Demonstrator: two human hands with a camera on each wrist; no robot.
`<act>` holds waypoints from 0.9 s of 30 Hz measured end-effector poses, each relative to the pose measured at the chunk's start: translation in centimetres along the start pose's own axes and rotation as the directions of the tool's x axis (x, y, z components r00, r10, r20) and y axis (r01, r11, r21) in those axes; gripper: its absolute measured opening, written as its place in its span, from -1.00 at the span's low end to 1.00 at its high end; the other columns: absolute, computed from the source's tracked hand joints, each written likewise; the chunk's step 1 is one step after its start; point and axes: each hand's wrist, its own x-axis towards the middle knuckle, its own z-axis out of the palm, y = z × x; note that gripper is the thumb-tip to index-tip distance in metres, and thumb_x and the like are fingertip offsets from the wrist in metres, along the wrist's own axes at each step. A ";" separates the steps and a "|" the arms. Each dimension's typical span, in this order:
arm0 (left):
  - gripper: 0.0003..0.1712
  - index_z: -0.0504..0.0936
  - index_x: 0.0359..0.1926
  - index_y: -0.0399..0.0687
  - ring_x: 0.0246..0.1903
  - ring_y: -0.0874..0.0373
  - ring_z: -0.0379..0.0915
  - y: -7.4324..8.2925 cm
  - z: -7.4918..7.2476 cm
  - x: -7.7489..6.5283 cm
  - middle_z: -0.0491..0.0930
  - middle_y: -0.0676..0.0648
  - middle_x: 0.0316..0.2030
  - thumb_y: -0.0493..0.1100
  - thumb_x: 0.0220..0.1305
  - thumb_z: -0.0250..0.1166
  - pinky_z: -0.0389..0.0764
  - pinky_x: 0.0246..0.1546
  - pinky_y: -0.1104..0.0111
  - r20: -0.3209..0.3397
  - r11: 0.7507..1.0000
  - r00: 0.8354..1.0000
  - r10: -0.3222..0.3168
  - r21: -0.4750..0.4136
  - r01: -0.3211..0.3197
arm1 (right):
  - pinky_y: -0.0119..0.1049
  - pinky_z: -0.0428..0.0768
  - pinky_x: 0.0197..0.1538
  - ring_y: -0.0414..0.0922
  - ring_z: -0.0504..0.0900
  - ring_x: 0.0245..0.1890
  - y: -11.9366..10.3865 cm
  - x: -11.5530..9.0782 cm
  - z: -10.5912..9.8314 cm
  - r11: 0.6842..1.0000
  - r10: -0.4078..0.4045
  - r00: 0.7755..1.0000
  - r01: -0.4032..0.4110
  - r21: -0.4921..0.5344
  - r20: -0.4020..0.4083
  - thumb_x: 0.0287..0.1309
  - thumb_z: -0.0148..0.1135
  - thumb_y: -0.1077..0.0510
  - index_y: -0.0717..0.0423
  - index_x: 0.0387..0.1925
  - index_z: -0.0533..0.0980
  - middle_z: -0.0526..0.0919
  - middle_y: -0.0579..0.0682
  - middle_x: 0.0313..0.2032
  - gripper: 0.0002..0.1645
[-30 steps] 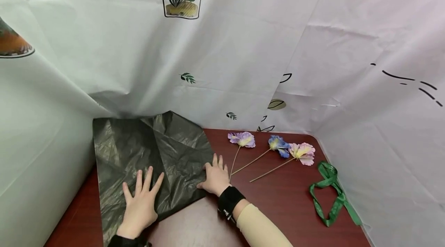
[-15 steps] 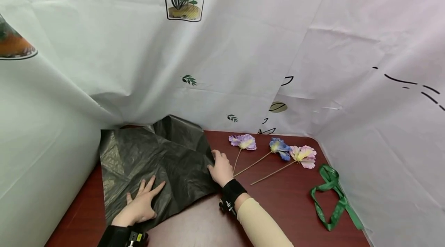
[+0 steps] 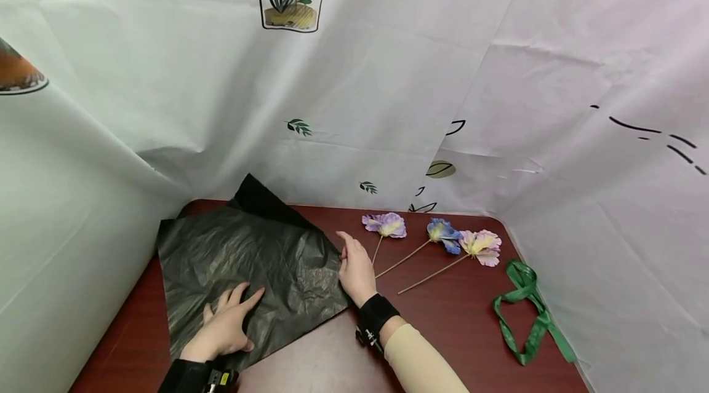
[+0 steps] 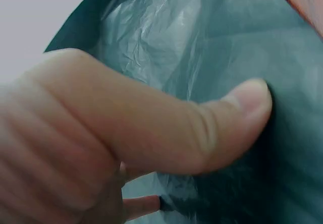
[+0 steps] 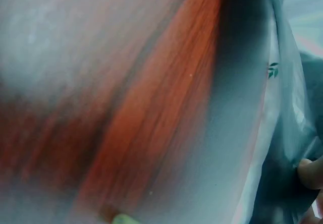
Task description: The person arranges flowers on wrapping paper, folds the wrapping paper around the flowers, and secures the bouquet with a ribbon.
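Three flowers (image 3: 442, 231) between black sheet (image 3: 260, 251) and green ribbon (image 3: 545, 318).

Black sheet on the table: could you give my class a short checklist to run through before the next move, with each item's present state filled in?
1. Black sheet smooth: not ok, its surface is wrinkled.
2. Left hand resting on the sheet: ok, fingers spread.
3. Right hand at the sheet's right edge: ok.
4. Purple flower, blue flower and pink flower with their heads off the sheet: ok.
5. Purple and blue flowers' stem ends free of the right hand: cannot tell, they are hidden.
6. Green ribbon apart from the sheet: ok.
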 end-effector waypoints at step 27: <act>0.40 0.22 0.69 -0.06 0.54 -0.66 -0.54 -0.2 0.0 0.2 -0.23 -0.54 0.61 0.19 -0.10 0.75 -0.44 0.18 -0.70 0.004 0.995 0.999 0.048 -0.093 -0.047 | 0.61 -0.48 0.42 0.29 -0.45 0.67 1.1 -2.0 2.1 0.986 0.115 0.808 -0.020 -0.168 0.578 0.44 -0.01 -0.59 -0.49 0.71 0.09 -0.28 0.05 0.74 -0.06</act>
